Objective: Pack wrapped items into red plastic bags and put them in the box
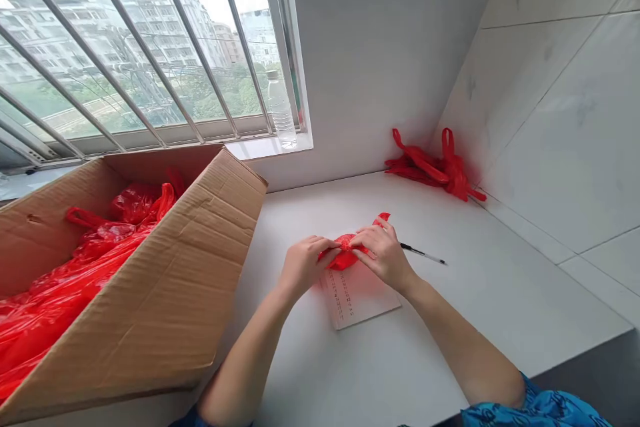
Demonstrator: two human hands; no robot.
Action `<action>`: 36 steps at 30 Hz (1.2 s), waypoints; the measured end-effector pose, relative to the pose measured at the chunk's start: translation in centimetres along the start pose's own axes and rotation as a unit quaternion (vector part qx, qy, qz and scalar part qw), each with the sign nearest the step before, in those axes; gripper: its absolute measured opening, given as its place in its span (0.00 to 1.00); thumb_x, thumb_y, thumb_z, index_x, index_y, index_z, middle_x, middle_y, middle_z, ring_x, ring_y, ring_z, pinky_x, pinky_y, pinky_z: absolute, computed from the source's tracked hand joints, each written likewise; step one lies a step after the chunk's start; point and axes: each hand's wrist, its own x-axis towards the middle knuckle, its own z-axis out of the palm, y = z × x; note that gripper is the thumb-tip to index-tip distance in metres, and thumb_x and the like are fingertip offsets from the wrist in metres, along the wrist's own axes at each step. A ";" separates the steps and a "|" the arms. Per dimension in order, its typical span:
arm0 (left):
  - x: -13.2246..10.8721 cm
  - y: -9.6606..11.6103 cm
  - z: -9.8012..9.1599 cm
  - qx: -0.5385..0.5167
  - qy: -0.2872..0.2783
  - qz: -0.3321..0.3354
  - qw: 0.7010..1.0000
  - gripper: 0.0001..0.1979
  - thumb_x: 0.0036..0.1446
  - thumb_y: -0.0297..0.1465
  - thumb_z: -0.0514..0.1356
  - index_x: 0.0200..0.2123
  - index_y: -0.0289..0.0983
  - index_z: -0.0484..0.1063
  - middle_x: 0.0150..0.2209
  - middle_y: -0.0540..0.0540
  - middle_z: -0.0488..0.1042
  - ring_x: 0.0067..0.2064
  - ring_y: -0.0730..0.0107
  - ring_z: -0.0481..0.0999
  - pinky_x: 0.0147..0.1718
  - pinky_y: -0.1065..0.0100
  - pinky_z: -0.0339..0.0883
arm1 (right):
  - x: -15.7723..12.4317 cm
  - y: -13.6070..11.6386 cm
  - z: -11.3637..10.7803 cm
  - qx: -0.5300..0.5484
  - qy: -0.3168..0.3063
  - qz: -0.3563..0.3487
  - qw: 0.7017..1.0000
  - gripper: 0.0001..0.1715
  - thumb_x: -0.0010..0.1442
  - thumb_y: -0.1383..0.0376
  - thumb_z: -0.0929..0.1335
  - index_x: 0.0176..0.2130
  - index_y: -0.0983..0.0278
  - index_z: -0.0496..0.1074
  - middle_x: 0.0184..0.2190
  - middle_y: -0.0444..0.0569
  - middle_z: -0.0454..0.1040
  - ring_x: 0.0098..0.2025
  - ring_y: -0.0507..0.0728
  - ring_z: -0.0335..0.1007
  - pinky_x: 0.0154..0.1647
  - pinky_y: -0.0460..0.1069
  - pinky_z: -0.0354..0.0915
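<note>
A crumpled red plastic bag (344, 259) is bunched between my two hands above the white tabletop (300, 373). My left hand (309, 259) pinches its left side, thumb and fingers pressed together. From the right, my right hand (381, 250) grips the same bag near its middle, and a red end sticks up behind the fingers. Under the bag lies a notepad (367, 300) with handwriting on its left part; its far end is covered. A black pen (424, 253) rests on the table just right of my right hand.
At the left stands a large open cardboard box (185, 267) holding several red plastic bags (100, 253). More red bags (435, 163) lie in the far right corner against the wall. A clear bottle (281, 110) stands on the sill by the barred window.
</note>
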 end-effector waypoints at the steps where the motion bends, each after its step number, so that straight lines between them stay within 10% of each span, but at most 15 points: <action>1: 0.1 -0.1 -0.3 0.008 -0.002 0.004 1.000 0.11 0.66 0.34 0.56 0.38 0.43 0.79 0.33 0.50 0.80 0.35 0.70 0.76 0.32 0.71 0.63 | 0.0 0.3 -0.2 0.002 0.002 -0.001 1.000 0.06 0.68 0.65 0.65 0.41 0.56 0.73 0.40 0.44 0.79 0.51 0.59 0.72 0.67 0.64 0.45; 5: 0.1 -1.5 -2.3 0.061 0.031 -0.048 0.996 0.13 0.66 0.34 0.54 0.35 0.43 0.78 0.33 0.51 0.80 0.34 0.70 0.75 0.31 0.71 0.61 | -0.2 2.2 -2.3 0.002 0.024 0.037 0.999 0.06 0.66 0.65 0.66 0.37 0.56 0.73 0.42 0.44 0.78 0.51 0.60 0.72 0.68 0.66 0.43; 9: -0.2 -2.6 -4.3 0.082 0.072 -0.146 0.983 0.12 0.66 0.36 0.53 0.37 0.41 0.76 0.36 0.49 0.80 0.32 0.68 0.75 0.29 0.69 0.61 | -0.7 3.3 -4.8 0.091 -0.026 0.155 0.983 0.07 0.64 0.59 0.67 0.34 0.57 0.72 0.43 0.47 0.77 0.48 0.61 0.72 0.56 0.61 0.62; 14: -0.4 0.2 -4.0 0.039 -0.005 -0.006 0.999 0.27 0.58 0.24 0.54 0.61 0.44 0.64 0.58 0.45 0.71 0.54 0.61 0.72 0.49 0.62 0.66 | -0.8 1.0 -4.2 0.195 -0.144 0.206 0.948 0.16 0.59 0.54 0.71 0.45 0.56 0.71 0.44 0.48 0.77 0.47 0.61 0.74 0.45 0.54 0.68; 17: -0.3 1.9 -3.0 0.030 -0.069 0.062 0.995 0.22 0.59 0.29 0.58 0.57 0.48 0.70 0.50 0.47 0.76 0.51 0.61 0.73 0.54 0.59 0.62 | -0.7 -0.6 -3.2 0.193 -0.152 0.189 0.951 0.17 0.58 0.53 0.73 0.43 0.57 0.72 0.39 0.47 0.77 0.42 0.60 0.74 0.43 0.54 0.68; 21: -0.2 1.9 -3.1 0.034 -0.017 0.026 0.999 0.11 0.66 0.34 0.54 0.39 0.44 0.77 0.34 0.51 0.78 0.35 0.70 0.75 0.45 0.64 0.63 | -0.7 -0.1 -3.2 0.219 -0.110 0.185 0.952 0.10 0.63 0.55 0.68 0.36 0.58 0.74 0.36 0.45 0.77 0.40 0.58 0.72 0.43 0.53 0.67; 28: -0.7 1.7 -5.6 0.058 0.130 -0.158 0.977 0.08 0.65 0.33 0.54 0.43 0.43 0.72 0.35 0.53 0.79 0.24 0.73 0.69 0.26 0.69 0.58 | -0.9 2.1 -3.8 0.352 0.117 0.252 0.894 0.12 0.62 0.55 0.69 0.36 0.59 0.66 0.31 0.43 0.69 0.33 0.53 0.66 0.35 0.49 0.65; 32: -1.1 3.7 -5.7 0.012 0.086 -0.038 0.996 0.28 0.60 0.32 0.60 0.63 0.44 0.59 0.53 0.46 0.74 0.45 0.65 0.76 0.42 0.67 0.67 | -0.8 0.6 -2.7 0.377 0.100 0.234 0.891 0.15 0.61 0.54 0.70 0.40 0.58 0.63 0.35 0.45 0.70 0.35 0.55 0.69 0.35 0.49 0.67; 36: -1.6 5.2 -6.3 -0.023 0.078 0.077 0.994 0.16 0.65 0.32 0.58 0.55 0.44 0.71 0.32 0.50 0.75 0.37 0.68 0.74 0.47 0.62 0.67 | -0.9 0.5 -3.1 0.307 0.149 0.248 0.907 0.16 0.61 0.53 0.69 0.40 0.58 0.62 0.32 0.44 0.70 0.32 0.55 0.69 0.31 0.49 0.68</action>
